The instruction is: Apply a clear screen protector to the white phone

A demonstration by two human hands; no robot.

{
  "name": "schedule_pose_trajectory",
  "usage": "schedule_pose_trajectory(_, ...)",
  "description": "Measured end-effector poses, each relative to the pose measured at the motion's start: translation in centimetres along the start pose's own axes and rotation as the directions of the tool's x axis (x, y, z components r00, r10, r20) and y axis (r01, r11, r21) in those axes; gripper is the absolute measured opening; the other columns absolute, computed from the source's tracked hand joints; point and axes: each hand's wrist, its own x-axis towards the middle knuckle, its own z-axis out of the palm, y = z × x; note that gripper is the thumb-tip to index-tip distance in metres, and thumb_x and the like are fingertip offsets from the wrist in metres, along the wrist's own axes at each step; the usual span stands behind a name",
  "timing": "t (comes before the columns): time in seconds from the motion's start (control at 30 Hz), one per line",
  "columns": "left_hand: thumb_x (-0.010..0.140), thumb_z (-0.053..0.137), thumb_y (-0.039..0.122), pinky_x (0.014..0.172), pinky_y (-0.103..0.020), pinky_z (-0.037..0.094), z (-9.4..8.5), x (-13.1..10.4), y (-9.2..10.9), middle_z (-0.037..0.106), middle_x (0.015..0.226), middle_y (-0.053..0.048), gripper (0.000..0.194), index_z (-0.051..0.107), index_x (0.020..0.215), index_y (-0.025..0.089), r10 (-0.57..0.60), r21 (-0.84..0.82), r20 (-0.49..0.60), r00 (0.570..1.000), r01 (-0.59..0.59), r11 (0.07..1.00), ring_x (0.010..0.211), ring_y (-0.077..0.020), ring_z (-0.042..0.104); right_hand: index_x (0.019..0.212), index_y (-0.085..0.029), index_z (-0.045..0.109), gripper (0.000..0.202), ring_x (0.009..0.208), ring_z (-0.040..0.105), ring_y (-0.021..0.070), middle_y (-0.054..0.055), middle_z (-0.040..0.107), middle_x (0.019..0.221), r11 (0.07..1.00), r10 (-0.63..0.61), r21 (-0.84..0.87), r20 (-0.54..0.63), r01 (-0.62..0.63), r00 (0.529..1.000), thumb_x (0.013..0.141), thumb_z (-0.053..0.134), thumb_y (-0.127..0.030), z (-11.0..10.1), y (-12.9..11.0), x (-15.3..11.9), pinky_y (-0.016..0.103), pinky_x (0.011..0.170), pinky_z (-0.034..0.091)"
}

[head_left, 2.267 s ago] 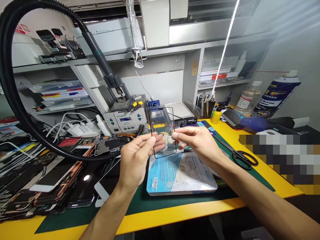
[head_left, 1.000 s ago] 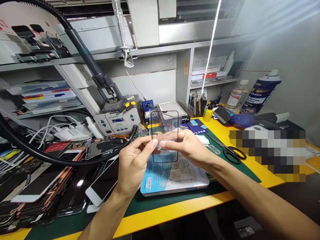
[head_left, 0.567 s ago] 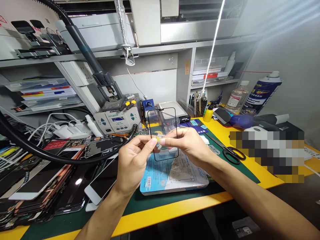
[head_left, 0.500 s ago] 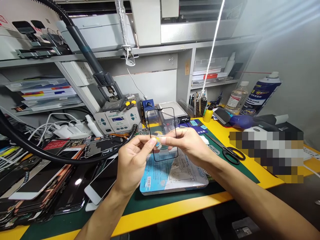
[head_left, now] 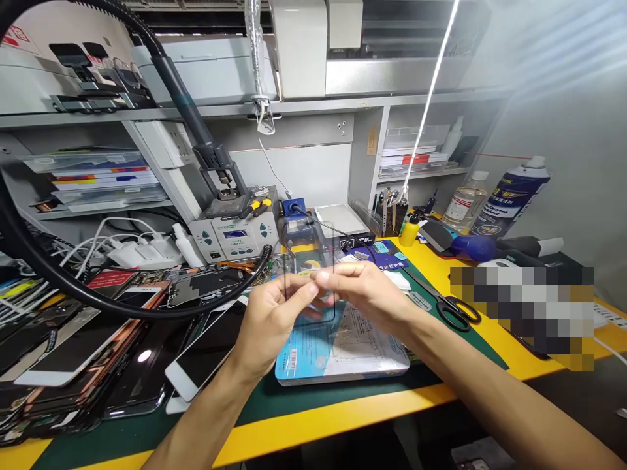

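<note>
As both angle inward, left hand (head_left: 275, 309) clamps the clear panel (head_left: 316, 248) while right hand (head_left: 363, 284) pinches fingertips (head_left: 323, 278) together.

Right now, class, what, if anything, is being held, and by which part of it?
A clear, black-edged panel is held up where the left hand and right hand meet, near its middle as seen here; blur hides the exact grip.
</note>
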Motion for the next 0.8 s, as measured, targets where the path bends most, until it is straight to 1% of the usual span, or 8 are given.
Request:
schedule_pose_trajectory(0.13, 0.081, 0.079, 0.037, 0.069, -0.027, 0.058, -0.1, -0.1, 0.1, 0.075, 0.077, -0.007, 0.025, 0.076, 0.076, 0.013, -0.008, 0.093, 0.073, 0.997, 0.001, 0.996, 0.07, -0.0181, 0.07, 0.092, -0.017, 0.082, 0.026, 0.071, 0.057, 0.0141, 0.001, 0.067, 0.074, 0.999, 0.027, -0.048, 0.075, -0.024, 0.997, 0.078, 0.084, -0.039, 0.3, -0.2, -0.3, 0.031, 0.073, 0.045)
schedule_pose_trajectory(0.23, 0.083, 0.078, 0.037, 0.066, -0.026, 0.057, -0.3, -0.3, 0.3, 0.075, 0.074, -0.006, 0.024, 0.077, 0.077, 0.015, -0.037, 0.167, 0.108, 0.993, 0.019, 0.986, 0.066, -0.0172, 0.07, 0.078, -0.016, 0.081, 0.026, 0.074, 0.059, 0.0148, 0.003, 0.071, 0.078, 0.997, 0.037, -0.062, -0.047, -0.04, 0.998, 0.073, 0.087, -0.04, -0.6, -0.8, -0.2, 0.031, 0.072, 0.045)
schedule_pose_trajectory(0.33, 0.083, 0.077, 0.038, 0.062, -0.025, 0.055, -0.3, -0.4, 0.5, 0.073, 0.067, -0.005, 0.025, 0.075, 0.074, 0.015, -0.071, 0.222, 0.128, 0.989, 0.041, 0.974, 0.061, -0.0155, 0.068, 0.078, -0.015, 0.08, 0.026, 0.078, 0.06, 0.0151, 0.004, 0.072, 0.084, 0.999, 0.033, -0.004, -0.164, -0.035, 0.986, 0.068, 0.09, -0.036, -2.1, -1.5, 0.3, 0.028, 0.069, 0.047)
schedule_pose_trajectory(0.43, 0.082, 0.078, 0.039, 0.057, -0.024, 0.054, -0.3, -0.4, 0.5, 0.072, 0.062, -0.004, 0.026, 0.074, 0.072, 0.015, -0.102, 0.214, 0.143, 0.984, 0.07, 0.974, 0.057, -0.0148, 0.066, 0.079, -0.014, 0.078, 0.024, 0.071, 0.059, 0.0135, 0.005, 0.07, 0.08, 0.993, 0.066, 0.116, -0.251, -0.038, 0.966, 0.069, 0.089, -0.033, -3.4, -2.0, 0.8, 0.024, 0.061, 0.047)
schedule_pose_trajectory(0.53, 0.08, 0.079, 0.038, 0.054, -0.023, 0.053, -0.4, -0.3, 0.6, 0.071, 0.062, -0.004, 0.025, 0.074, 0.07, 0.015, -0.107, 0.181, 0.133, 0.985, 0.082, 0.98, 0.054, -0.0139, 0.064, 0.082, -0.015, 0.077, 0.027, 0.071, 0.062, 0.0148, 0.008, 0.073, 0.085, 0.978, 0.066, 0.208, -0.317, 0.002, 0.946, 0.075, 0.085, -0.04, -3.6, -2.3, 0.9, 0.024, 0.057, 0.05)
schedule_pose_trajectory(0.67, 0.08, 0.079, 0.038, 0.055, -0.024, 0.053, -0.5, -0.3, 0.6, 0.071, 0.062, -0.005, 0.025, 0.074, 0.071, 0.015, -0.107, 0.174, 0.13, 0.986, 0.083, 0.981, 0.055, -0.0143, 0.064, 0.092, -0.017, 0.079, 0.032, 0.077, 0.066, 0.0162, 0.007, 0.075, 0.091, 0.995, 0.06, 0.085, -0.166, -0.046, 0.984, 0.07, 0.089, -0.039, -2.0, -1.6, 0.7, 0.025, 0.062, 0.053)
schedule_pose_trajectory(0.73, 0.081, 0.077, 0.038, 0.055, -0.024, 0.052, -0.5, -0.2, 0.5, 0.071, 0.061, -0.006, 0.027, 0.073, 0.069, 0.014, -0.114, 0.198, 0.129, 0.985, 0.087, 0.976, 0.054, -0.0142, 0.064, 0.084, -0.015, 0.079, 0.03, 0.071, 0.064, 0.0142, 0.005, 0.073, 0.082, 0.995, 0.093, -0.009, -0.073, -0.094, 0.993, 0.064, 0.093, -0.032, -1.1, -1.0, 0.6, 0.025, 0.062, 0.051)
schedule_pose_trajectory(0.8, 0.081, 0.076, 0.038, 0.055, -0.024, 0.051, -0.6, -0.2, 0.4, 0.071, 0.061, -0.006, 0.027, 0.072, 0.069, 0.014, -0.125, 0.225, 0.141, 0.982, 0.091, 0.97, 0.054, -0.0143, 0.064, 0.073, -0.013, 0.077, 0.027, 0.065, 0.061, 0.0124, 0.003, 0.07, 0.073, 0.995, 0.091, -0.024, -0.084, -0.093, 0.992, 0.062, 0.094, -0.031, -0.8, -0.6, 0.7, 0.024, 0.059, 0.049)
